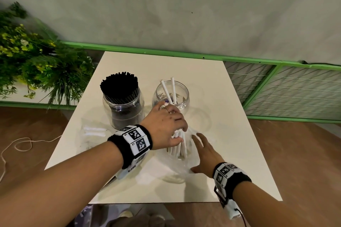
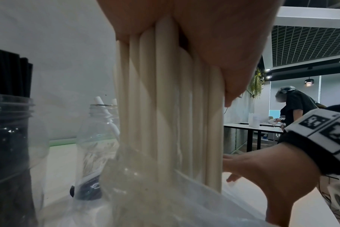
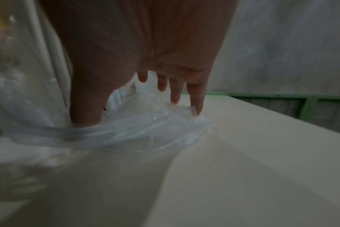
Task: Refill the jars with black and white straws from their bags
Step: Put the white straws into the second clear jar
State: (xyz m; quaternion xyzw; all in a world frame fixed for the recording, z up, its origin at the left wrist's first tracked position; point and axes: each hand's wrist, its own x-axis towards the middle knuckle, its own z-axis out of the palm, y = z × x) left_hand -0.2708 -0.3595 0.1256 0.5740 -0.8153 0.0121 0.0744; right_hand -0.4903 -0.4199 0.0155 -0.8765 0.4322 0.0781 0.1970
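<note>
Centrally, on a cream table [image 1: 230, 116], the left hand [image 1: 166, 125] clenches a bundle of white straws [image 1: 178, 145] held roughly upright, fingers and thumb wrapped round its upper part; the lower ends of the bundle stand inside the mouth of a clear plastic bag [image 1: 177, 169] lying crumpled on the near part of the table; in the left wrist view the same straws [image 2: 165, 107] hang side by side below the palm and enter the bag's film [image 2: 165, 199]. Right hand [image 1: 204, 153]: fingers spread and nearly straight, grasping nothing, pressed flat on the bag just to the right of the bundle; the right wrist view shows its fingertips [image 3: 196, 98] touching the crinkled film [image 3: 149, 126] against the table top. Behind the hands stand two clear jars, close together but apart; the left jar [image 1: 123, 108] is packed with black straws [image 1: 119, 86] projecting above its rim; the right jar [image 1: 171, 96] holds only two white straws [image 1: 168, 90], leaning, their tips above the rim. A second clear bag [image 1: 92, 134], flattened, lies on the table to the left of the black-straw jar; whether it holds anything cannot be told. Left of the table, green foliage [image 1: 36, 61]; behind it, a green-framed railing [image 1: 276, 79] and a grey wall.
</note>
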